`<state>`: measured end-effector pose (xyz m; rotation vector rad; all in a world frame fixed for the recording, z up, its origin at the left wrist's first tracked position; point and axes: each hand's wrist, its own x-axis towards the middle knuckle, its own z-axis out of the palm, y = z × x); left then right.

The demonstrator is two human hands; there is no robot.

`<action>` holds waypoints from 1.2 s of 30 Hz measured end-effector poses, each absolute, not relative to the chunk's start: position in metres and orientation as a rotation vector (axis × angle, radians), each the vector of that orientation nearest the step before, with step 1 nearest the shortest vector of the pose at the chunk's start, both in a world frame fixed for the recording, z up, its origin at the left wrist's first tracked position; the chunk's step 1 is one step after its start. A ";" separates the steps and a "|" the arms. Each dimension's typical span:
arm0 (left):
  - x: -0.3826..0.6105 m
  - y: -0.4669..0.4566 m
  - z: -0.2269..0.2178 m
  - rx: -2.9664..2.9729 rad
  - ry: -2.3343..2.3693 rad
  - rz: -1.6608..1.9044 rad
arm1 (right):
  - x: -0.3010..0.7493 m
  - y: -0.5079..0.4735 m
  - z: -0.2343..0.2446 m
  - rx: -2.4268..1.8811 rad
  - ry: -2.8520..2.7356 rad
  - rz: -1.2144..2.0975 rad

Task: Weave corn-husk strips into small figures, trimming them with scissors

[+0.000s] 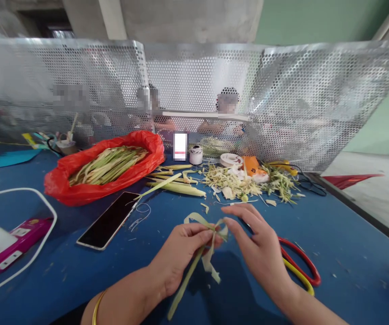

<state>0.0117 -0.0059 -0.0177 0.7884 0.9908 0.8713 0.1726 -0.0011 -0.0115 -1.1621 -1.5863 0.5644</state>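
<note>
With twelve o'clock straight ahead of the leaf strip, a magenta power strip (28,228) lies at nine o'clock on the blue counter (92,280), and a red plastic bag (57,189) filled with long leaves sits at ten. Nearer, toward nine, a dark phone (108,221) slants from about seven up to one, and a stretch of blue surface runs from it to the left hand (189,241). That hand pinches the knotted leaf strip (188,284) between thumb and fingers, just above the counter at the middle near side; its long axis runs from the pinch down to seven o'clock, with a pale loop curving toward eleven and a ragged tail at six. Loose scraps (224,180) heap up around twelve to one, before the metal screen (197,72). The right hand (248,230) is loosely spread, thumb tip close against the strip; whether it touches, I cannot tell. Past its wrist, red and yellow loops (311,266) lie toward four, with open blue surface beyond, bounded by the counter's edge slanting from two to three o'clock
</note>
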 end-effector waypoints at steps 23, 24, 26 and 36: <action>0.013 -0.009 -0.011 0.825 1.020 1.152 | 0.145 -0.019 -0.032 -1.188 -1.731 1.018; 0.013 -0.009 -0.011 0.826 1.017 1.158 | 0.145 -0.020 -0.030 -1.178 -1.754 0.997; 0.013 -0.009 -0.012 0.840 1.009 1.171 | 0.146 -0.021 -0.029 -1.163 -1.796 0.954; 0.012 -0.008 -0.007 0.859 1.051 1.152 | 0.151 -0.017 -0.028 -1.219 -1.606 0.915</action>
